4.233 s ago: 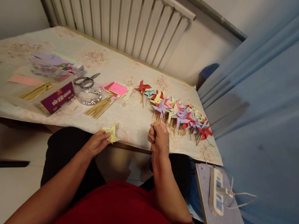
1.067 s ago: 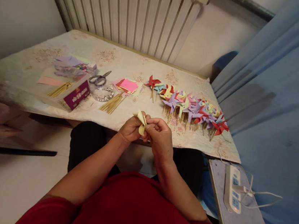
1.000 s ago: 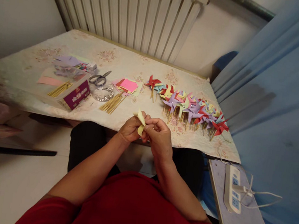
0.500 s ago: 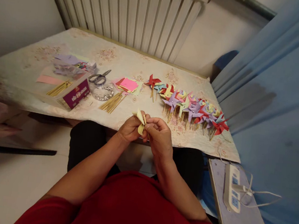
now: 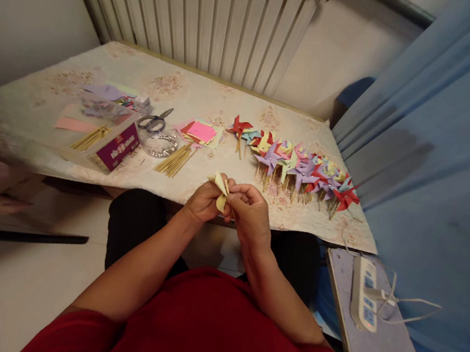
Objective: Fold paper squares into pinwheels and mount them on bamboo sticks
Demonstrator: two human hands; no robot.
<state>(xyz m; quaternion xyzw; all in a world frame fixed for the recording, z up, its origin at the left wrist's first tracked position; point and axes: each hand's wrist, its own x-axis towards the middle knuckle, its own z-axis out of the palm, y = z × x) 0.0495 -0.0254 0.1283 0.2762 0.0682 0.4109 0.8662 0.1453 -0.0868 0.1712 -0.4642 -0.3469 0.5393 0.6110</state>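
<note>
In front of my lap, at the table's front edge, my left hand (image 5: 202,202) is closed around a pale yellow paper pinwheel (image 5: 220,183), its blades standing up between the fingers. My right hand (image 5: 252,211) meets it from the other side, with thumb and fingers pinched on a thin wooden stick (image 5: 234,215) at the pinwheel's middle. The fingers hide most of the stick and the join. Beyond my hands lie a bundle of wooden sticks (image 5: 176,160), a stack of coloured paper squares (image 5: 201,132) and a clear round container of small shiny pieces (image 5: 159,145).
Many finished pinwheels (image 5: 304,170) lie in rows at the right of the flowered tablecloth (image 5: 210,99). Scissors (image 5: 155,121) lie beside an open box (image 5: 117,149) holding sticks on the left. A power strip (image 5: 365,295) with cords rests on a low surface at right.
The view has shifted very slightly. Both hands keep the same hold on the yellow pinwheel and stick.
</note>
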